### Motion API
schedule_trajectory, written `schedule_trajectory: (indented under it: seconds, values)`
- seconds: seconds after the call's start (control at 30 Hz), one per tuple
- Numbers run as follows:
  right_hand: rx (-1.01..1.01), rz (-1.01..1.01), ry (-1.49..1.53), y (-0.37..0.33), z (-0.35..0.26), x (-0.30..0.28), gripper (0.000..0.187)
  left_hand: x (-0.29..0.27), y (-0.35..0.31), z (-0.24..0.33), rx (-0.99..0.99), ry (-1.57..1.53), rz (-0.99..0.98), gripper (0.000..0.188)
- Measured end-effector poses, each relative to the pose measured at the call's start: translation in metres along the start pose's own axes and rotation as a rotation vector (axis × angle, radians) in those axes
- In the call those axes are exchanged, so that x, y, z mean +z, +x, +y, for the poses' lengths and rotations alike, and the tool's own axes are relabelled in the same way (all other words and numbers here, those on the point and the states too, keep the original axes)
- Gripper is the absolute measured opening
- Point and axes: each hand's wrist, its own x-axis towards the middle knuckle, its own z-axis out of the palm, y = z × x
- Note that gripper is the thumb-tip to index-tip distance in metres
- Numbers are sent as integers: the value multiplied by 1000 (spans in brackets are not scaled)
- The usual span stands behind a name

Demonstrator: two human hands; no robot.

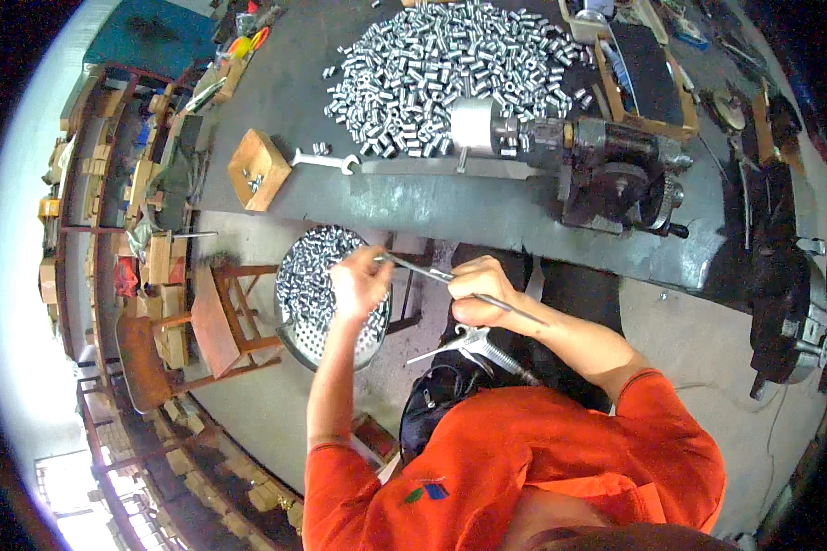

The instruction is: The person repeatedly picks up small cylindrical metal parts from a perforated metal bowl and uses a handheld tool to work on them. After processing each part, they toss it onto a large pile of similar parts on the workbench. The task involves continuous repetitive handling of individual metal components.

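My right hand [482, 292] is wrapped round a long, thin metal rod tool [418, 267], whose back end sticks out past my wrist. At the tool's tip my left hand [360, 283] is closed in a pinch; a small metal piece seems to be in its fingers, mostly hidden and blurred. Under that hand sits a round basin [283, 317] with small shiny metal sleeves [317, 266] in it and a dotted, bare bottom patch. A silver air blow gun [478, 344] lies at my lap, just below my right hand.
On the dark workbench [404, 197] lies a big heap of metal sleeves [441, 73]. A bench-mounted machine [616, 174], an open-end wrench [326, 163] and a small wooden box [257, 170] stand along its front. A wooden chair [220, 321] and shelves are to the left.
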Motion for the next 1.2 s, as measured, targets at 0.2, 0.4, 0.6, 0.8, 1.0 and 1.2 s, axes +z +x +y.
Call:
schedule_trajectory:
  seconds: [0.2, 0.4, 0.6, 0.8, 1.0, 1.2]
  values:
    - [-45, 25, -71, -3, 11, 10, 30, -20, 116, -7, -305, -428, 44, 28]
    - [44, 29, -109, -9, 19, 12, 29, -44, 182, 18, -193, -1154, 171, 53]
    - [58, 74, -114, -13, 19, 16, 30, -41, 64, -39, -337, -584, 23, 40]
    - [60, 4, -64, -8, 14, 19, 31, 38, -103, -141, -723, -412, -159, 30]
    - [90, 0, -79, -9, 20, 21, 31, 86, -105, -140, -518, 183, -205, 29]
    - [97, -14, -76, -12, 24, 25, 30, 87, -100, -148, -466, 135, -184, 26]
